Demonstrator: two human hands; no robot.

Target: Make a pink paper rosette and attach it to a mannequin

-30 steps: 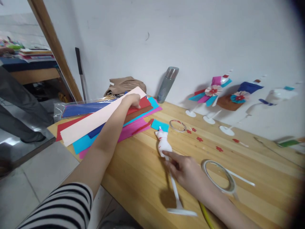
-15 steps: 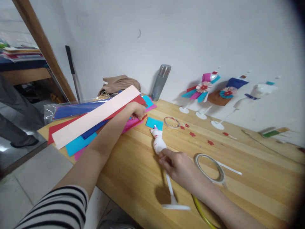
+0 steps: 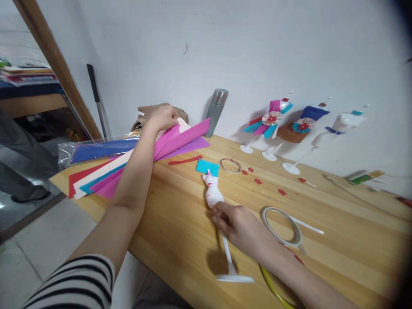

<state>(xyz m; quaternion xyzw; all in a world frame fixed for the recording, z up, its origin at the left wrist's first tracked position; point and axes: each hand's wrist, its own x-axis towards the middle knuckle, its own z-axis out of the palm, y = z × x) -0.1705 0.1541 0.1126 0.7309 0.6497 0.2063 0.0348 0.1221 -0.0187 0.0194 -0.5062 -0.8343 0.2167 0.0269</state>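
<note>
My right hand (image 3: 236,223) is closed around the stand of a small white mannequin (image 3: 214,193), just below its torso. The mannequin leans away from me and its round white base (image 3: 234,278) rests by the table's near edge. A turquoise paper piece (image 3: 207,168) lies behind its neck. My left hand (image 3: 165,117) reaches to the far end of a pile of coloured paper strips, with its fingers curled on them. A magenta paper sheet (image 3: 186,135) stands raised at that end, over a purple sheet (image 3: 189,149). My left forearm hides part of the pile.
Three small decorated mannequins (image 3: 272,118) stand along the wall, near a grey flask (image 3: 216,111). A tape roll (image 3: 265,214), a smaller roll (image 3: 222,166), red paper flowers (image 3: 258,181) and a red strip (image 3: 185,160) lie on the table (image 3: 180,223). A plastic-wrapped blue pack (image 3: 103,150) lies left.
My left hand has moved up and left, and the sheets under it have turned, so magenta now lies uppermost. A red strip shows bare on the table. My right hand keeps its hold.
</note>
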